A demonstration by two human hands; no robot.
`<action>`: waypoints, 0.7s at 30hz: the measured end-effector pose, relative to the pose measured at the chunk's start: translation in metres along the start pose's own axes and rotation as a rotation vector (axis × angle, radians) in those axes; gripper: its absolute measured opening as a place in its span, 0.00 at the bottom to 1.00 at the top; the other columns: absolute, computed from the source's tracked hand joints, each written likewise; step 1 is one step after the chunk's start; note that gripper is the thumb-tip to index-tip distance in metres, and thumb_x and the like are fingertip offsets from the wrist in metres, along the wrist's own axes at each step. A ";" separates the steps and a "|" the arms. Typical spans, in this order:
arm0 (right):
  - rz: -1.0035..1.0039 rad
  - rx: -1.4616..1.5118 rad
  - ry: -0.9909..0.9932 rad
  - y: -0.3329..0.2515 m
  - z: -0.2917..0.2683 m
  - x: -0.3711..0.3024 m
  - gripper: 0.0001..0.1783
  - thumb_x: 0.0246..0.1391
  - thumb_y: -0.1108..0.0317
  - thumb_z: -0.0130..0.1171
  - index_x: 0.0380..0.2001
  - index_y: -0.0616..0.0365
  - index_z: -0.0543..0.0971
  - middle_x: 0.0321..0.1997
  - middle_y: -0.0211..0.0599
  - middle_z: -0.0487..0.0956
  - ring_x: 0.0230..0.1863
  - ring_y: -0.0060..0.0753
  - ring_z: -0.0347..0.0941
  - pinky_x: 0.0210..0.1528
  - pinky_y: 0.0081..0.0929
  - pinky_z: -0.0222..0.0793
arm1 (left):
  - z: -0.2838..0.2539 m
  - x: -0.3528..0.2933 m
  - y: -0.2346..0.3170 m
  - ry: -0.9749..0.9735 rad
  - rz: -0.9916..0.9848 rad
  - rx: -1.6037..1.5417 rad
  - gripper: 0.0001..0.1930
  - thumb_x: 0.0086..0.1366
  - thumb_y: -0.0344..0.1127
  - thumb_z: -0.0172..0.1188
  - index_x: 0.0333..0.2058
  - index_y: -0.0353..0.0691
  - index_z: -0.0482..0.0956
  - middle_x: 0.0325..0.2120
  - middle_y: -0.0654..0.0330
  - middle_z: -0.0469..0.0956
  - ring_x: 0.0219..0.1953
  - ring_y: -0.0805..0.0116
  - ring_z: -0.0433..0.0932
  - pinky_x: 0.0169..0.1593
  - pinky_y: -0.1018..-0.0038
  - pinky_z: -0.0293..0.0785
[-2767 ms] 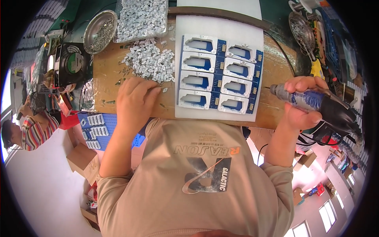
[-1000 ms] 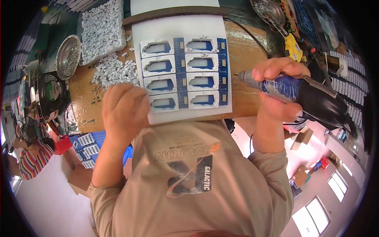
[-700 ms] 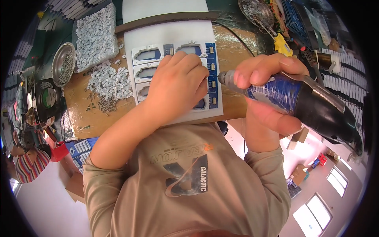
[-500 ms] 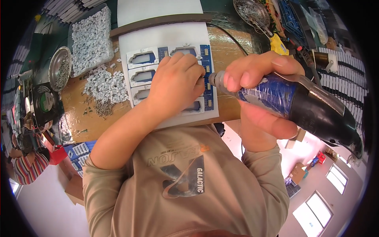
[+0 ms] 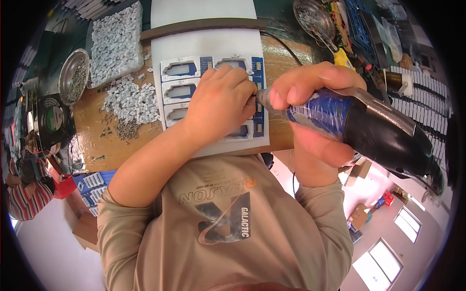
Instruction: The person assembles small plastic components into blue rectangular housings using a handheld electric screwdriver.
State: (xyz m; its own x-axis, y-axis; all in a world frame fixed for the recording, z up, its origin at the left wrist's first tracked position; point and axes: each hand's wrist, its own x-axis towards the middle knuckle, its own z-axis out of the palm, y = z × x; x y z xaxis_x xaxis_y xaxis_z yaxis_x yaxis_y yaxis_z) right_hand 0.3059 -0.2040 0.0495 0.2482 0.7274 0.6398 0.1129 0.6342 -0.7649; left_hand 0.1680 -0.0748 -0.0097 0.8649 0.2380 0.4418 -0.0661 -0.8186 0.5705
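Observation:
My right hand (image 5: 318, 87) is wrapped round a power screwdriver (image 5: 374, 128) with a blue taped grip and a black rear. Its tip points left, meeting the fingertips of my left hand (image 5: 218, 99). Those left fingers are curled together over blue circuit boards (image 5: 257, 80) fitted with white plastic frames (image 5: 179, 90); whatever they pinch is hidden. The boards lie in rows on a white sheet (image 5: 204, 43). Left of them sit a heap of small white plastic parts (image 5: 133, 102) and a scatter of screws (image 5: 127, 130).
A dark bar (image 5: 204, 25) crosses the sheet at the far side. Far left stand a clear tray (image 5: 89, 63) full of white parts and a metal bowl (image 5: 62, 88) of small hardware. A metal pan (image 5: 315, 17) and a yellow-handled tool (image 5: 342, 59) lie far right.
The view has shifted slightly, so the table things appear a little to the right. The screwdriver has come a bit closer to my left fingers; both hands keep their grip.

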 end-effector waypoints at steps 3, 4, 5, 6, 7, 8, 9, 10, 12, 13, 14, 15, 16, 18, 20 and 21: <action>0.014 0.004 -0.001 -0.002 -0.001 0.001 0.58 0.49 0.27 0.66 0.67 0.64 0.63 0.45 0.48 0.79 0.39 0.46 0.80 0.39 0.41 0.80 | 0.000 0.000 0.000 -0.006 -0.008 0.008 0.05 0.52 0.33 0.66 0.29 0.43 0.83 0.30 0.64 0.74 0.38 0.60 0.75 0.43 0.64 0.69; 0.013 0.019 -0.019 -0.002 -0.002 0.002 0.57 0.49 0.28 0.67 0.67 0.63 0.63 0.46 0.48 0.79 0.39 0.46 0.80 0.40 0.41 0.80 | 0.000 0.000 0.000 -0.008 -0.007 0.011 0.05 0.52 0.32 0.65 0.29 0.43 0.82 0.30 0.64 0.74 0.37 0.60 0.75 0.43 0.64 0.69; 0.011 0.035 -0.037 -0.002 -0.002 0.003 0.57 0.49 0.29 0.67 0.67 0.63 0.63 0.46 0.48 0.79 0.39 0.46 0.80 0.40 0.41 0.80 | 0.001 0.001 -0.001 -0.011 -0.006 0.014 0.05 0.52 0.32 0.65 0.29 0.43 0.82 0.30 0.63 0.74 0.37 0.60 0.75 0.42 0.64 0.69; 0.013 0.034 -0.038 -0.001 -0.002 0.003 0.57 0.49 0.29 0.67 0.67 0.63 0.63 0.46 0.48 0.79 0.39 0.46 0.80 0.40 0.41 0.80 | 0.001 0.001 -0.001 -0.010 -0.008 0.012 0.05 0.52 0.32 0.65 0.29 0.43 0.82 0.30 0.63 0.74 0.37 0.60 0.75 0.42 0.64 0.69; 0.015 0.023 -0.035 -0.001 -0.001 0.003 0.57 0.49 0.29 0.68 0.67 0.63 0.63 0.46 0.48 0.79 0.39 0.46 0.80 0.40 0.41 0.80 | 0.001 0.001 -0.001 -0.002 -0.002 0.009 0.05 0.52 0.32 0.65 0.29 0.43 0.82 0.30 0.63 0.74 0.37 0.60 0.75 0.42 0.64 0.69; 0.017 0.012 -0.033 -0.001 -0.001 0.003 0.57 0.49 0.29 0.68 0.67 0.63 0.63 0.46 0.48 0.79 0.39 0.46 0.80 0.41 0.41 0.80 | 0.001 0.001 0.000 0.008 0.003 0.005 0.05 0.52 0.32 0.65 0.29 0.43 0.82 0.29 0.63 0.74 0.37 0.60 0.75 0.42 0.64 0.69; 0.018 0.012 -0.036 -0.001 0.000 0.004 0.57 0.49 0.29 0.68 0.67 0.63 0.63 0.46 0.48 0.79 0.39 0.46 0.80 0.41 0.41 0.80 | 0.001 0.001 0.000 0.011 0.002 0.005 0.05 0.52 0.32 0.65 0.29 0.43 0.82 0.29 0.63 0.74 0.37 0.60 0.75 0.42 0.64 0.69; 0.020 0.013 -0.039 -0.002 0.002 0.005 0.56 0.49 0.30 0.68 0.66 0.63 0.63 0.46 0.48 0.78 0.39 0.46 0.79 0.40 0.41 0.80 | 0.001 0.000 -0.001 0.018 0.004 -0.002 0.05 0.51 0.32 0.65 0.29 0.43 0.82 0.29 0.63 0.74 0.37 0.60 0.74 0.42 0.64 0.69; 0.023 0.019 -0.039 -0.001 0.003 0.006 0.55 0.49 0.30 0.69 0.65 0.63 0.64 0.46 0.48 0.78 0.39 0.46 0.79 0.40 0.40 0.80 | 0.001 0.000 -0.001 0.021 0.003 -0.008 0.05 0.51 0.32 0.65 0.29 0.43 0.82 0.29 0.63 0.73 0.36 0.60 0.74 0.42 0.64 0.69; 0.028 0.030 -0.023 0.001 0.003 0.006 0.54 0.49 0.31 0.69 0.63 0.63 0.65 0.46 0.48 0.78 0.39 0.46 0.79 0.40 0.40 0.80 | 0.002 0.001 -0.001 0.007 0.001 -0.001 0.05 0.51 0.32 0.65 0.29 0.43 0.82 0.29 0.63 0.73 0.36 0.60 0.74 0.42 0.64 0.69; 0.033 0.042 -0.008 0.002 0.002 0.005 0.52 0.49 0.31 0.70 0.62 0.63 0.66 0.45 0.48 0.78 0.39 0.45 0.79 0.40 0.40 0.80 | 0.002 0.001 -0.001 -0.008 -0.001 0.005 0.05 0.51 0.32 0.65 0.29 0.43 0.82 0.29 0.63 0.73 0.36 0.60 0.74 0.42 0.64 0.69; 0.033 0.040 -0.012 0.003 0.003 0.006 0.52 0.49 0.31 0.70 0.62 0.63 0.66 0.45 0.48 0.78 0.39 0.45 0.79 0.40 0.40 0.80 | 0.002 0.000 -0.001 -0.004 0.000 0.004 0.05 0.51 0.32 0.65 0.29 0.43 0.82 0.29 0.63 0.73 0.36 0.60 0.74 0.42 0.64 0.69; 0.017 0.012 -0.042 0.004 0.003 0.007 0.51 0.49 0.31 0.70 0.60 0.63 0.66 0.44 0.49 0.77 0.38 0.45 0.79 0.40 0.40 0.80 | 0.001 -0.001 -0.001 -0.006 -0.004 0.007 0.05 0.51 0.32 0.65 0.29 0.43 0.82 0.29 0.63 0.73 0.36 0.60 0.74 0.42 0.64 0.68; 0.000 -0.015 -0.073 0.005 0.006 0.008 0.50 0.49 0.32 0.70 0.58 0.63 0.67 0.44 0.49 0.77 0.37 0.45 0.79 0.39 0.40 0.80 | 0.001 -0.002 -0.001 -0.008 -0.008 0.010 0.05 0.50 0.32 0.65 0.29 0.43 0.82 0.29 0.63 0.73 0.36 0.60 0.74 0.41 0.64 0.68; 0.034 -0.038 -0.036 0.004 0.011 0.006 0.49 0.49 0.32 0.70 0.56 0.63 0.67 0.43 0.48 0.77 0.36 0.45 0.79 0.39 0.39 0.80 | 0.002 -0.002 -0.002 0.014 0.011 0.005 0.06 0.50 0.32 0.66 0.29 0.43 0.82 0.29 0.63 0.73 0.37 0.60 0.74 0.41 0.64 0.68; 0.034 -0.038 -0.037 0.006 0.009 0.007 0.49 0.49 0.32 0.70 0.56 0.63 0.67 0.43 0.48 0.77 0.36 0.45 0.79 0.39 0.39 0.80 | 0.002 -0.002 -0.001 0.015 0.011 0.005 0.06 0.50 0.32 0.66 0.29 0.43 0.82 0.29 0.63 0.73 0.37 0.60 0.74 0.41 0.64 0.68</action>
State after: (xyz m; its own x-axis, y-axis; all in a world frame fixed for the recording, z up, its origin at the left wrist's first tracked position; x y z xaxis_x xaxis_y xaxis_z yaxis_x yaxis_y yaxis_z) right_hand 0.2995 -0.1932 0.0502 0.2167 0.7579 0.6153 0.1418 0.5991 -0.7880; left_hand 0.1673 -0.0750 -0.0126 0.8566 0.2372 0.4583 -0.0725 -0.8239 0.5620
